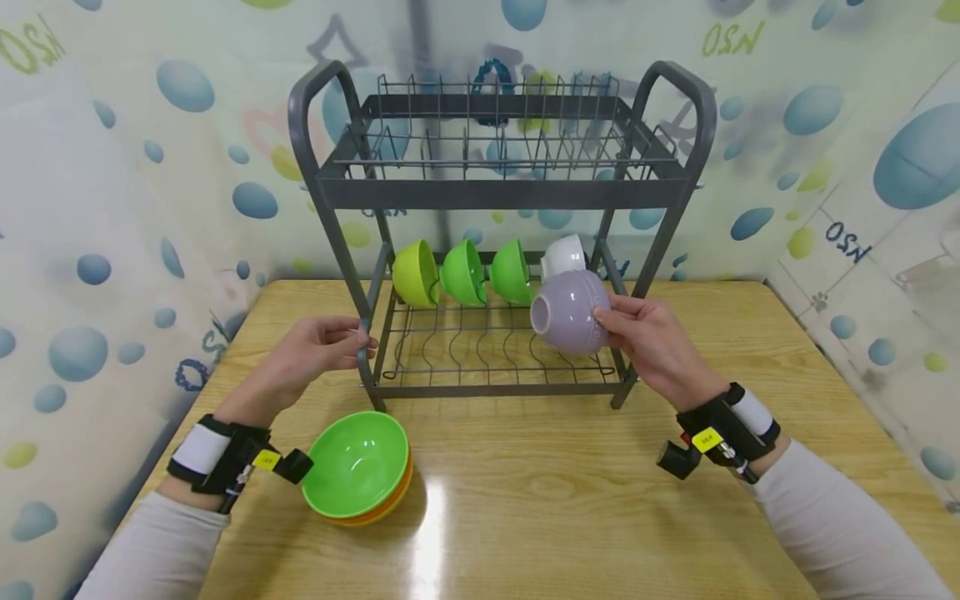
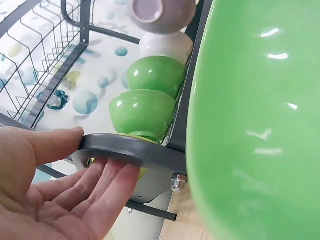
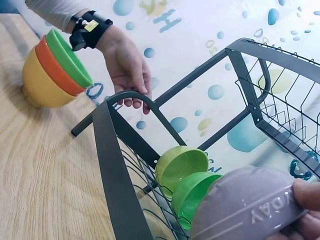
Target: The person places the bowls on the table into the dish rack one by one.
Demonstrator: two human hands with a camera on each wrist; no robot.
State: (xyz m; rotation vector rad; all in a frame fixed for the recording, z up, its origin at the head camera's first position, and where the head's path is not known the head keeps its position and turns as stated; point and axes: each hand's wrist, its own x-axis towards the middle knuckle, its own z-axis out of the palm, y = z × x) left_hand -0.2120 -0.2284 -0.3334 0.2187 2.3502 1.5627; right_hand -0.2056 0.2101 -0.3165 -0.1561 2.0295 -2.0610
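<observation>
The purple bowl (image 1: pixel 572 312) is in the right hand (image 1: pixel 656 346), turned on its side with its foot pointing left, away from the fingers; the thumb presses its near wall and the other fingers reach behind it, so the grip is narrow on the rim side. Raised lettering runs round the wall beside the fingertips. The bowl is in front of the rack's lower tier, and whether it touches the wires cannot be told. Just beyond the right fingers and a little left is a white bowl (image 1: pixel 562 252), partly hidden by the purple one. Further left of those fingers, two green bowls (image 1: pixel 511 272) and a yellow-green bowl (image 1: pixel 414 273) stand on edge in a row, feet to the left. The left hand (image 1: pixel 315 354) holds the side rail of the rack (image 1: pixel 495 195), thumb on one side and fingers curled under the other. Above both hands' fingers spans the upper tier with its wire dividers. Nearer the person than the left fingers, a stack of bowls (image 1: pixel 356 462), green over orange over yellow, sits on the wooden table (image 1: pixel 555 500). Behind everything hangs a spotted backdrop (image 1: pixel 187 87).
</observation>
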